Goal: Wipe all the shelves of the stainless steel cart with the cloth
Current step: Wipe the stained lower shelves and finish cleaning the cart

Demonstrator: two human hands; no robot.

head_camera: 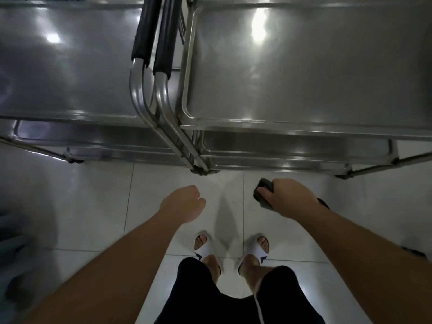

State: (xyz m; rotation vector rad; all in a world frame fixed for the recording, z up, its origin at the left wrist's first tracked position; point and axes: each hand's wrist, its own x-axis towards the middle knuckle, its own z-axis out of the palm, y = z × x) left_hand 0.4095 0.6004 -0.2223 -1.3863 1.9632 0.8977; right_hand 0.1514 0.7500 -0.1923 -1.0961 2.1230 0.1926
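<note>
A: Head view: the right hand [288,198] grips the dark cloth [264,190] low before the right-hand cart [304,127]; the left hand [184,203] is curled, holding nothing.

B: The person should probably flatten the cloth on the top shelf [315,66], sweep rim to rim, then do the lower shelves [292,146].

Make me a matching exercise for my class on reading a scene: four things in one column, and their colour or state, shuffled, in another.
Things:
1. cloth
2. left hand
3. cart handles
4. sandals

States:
A. white, on the tiled floor
B. curled, holding nothing
C. dark, gripped in the right hand
D. wrapped in black padding, between the two top shelves

Pairs: 1-C, 2-B, 3-D, 4-A
</note>
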